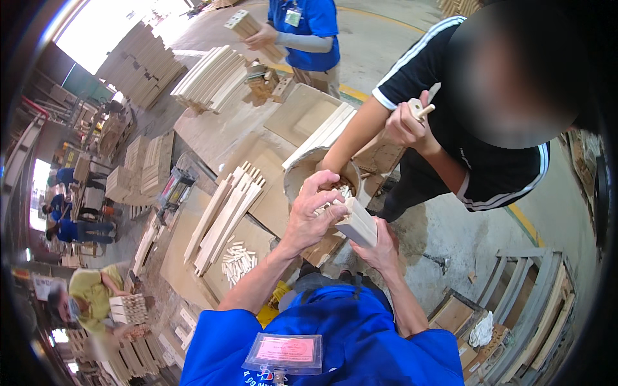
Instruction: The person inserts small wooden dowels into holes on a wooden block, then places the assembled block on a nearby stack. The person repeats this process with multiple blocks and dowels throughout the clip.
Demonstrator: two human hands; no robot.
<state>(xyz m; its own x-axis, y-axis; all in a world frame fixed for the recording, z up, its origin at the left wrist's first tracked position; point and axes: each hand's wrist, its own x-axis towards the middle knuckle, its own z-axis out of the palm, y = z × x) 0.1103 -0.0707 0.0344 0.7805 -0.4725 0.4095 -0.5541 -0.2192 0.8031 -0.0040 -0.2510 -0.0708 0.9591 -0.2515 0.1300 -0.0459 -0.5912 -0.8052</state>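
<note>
My right hand point(381, 248) grips a bundle of pale, square-edged wooden pieces point(358, 226), tilted up and away from me. At its far end my left hand point(310, 215) curls its fingers close to the wood; whatever is pinched there is too small to make out. Just beyond stands a round bucket point(293, 175) with short wooden dowels point(346, 191) in it. A co-worker's arm reaches into that bucket, while their other hand holds a small wooden piece point(418, 109) with a dowel sticking out.
Left of me, a board-topped table point(183, 257) bears long wooden strips point(222, 219) and a heap of dowels point(238, 262). Another person in blue carries wooden pieces point(248, 29) beyond it. Wooden racks point(524, 302) stand at the right, with an air tool point(438, 260) on the floor nearby.
</note>
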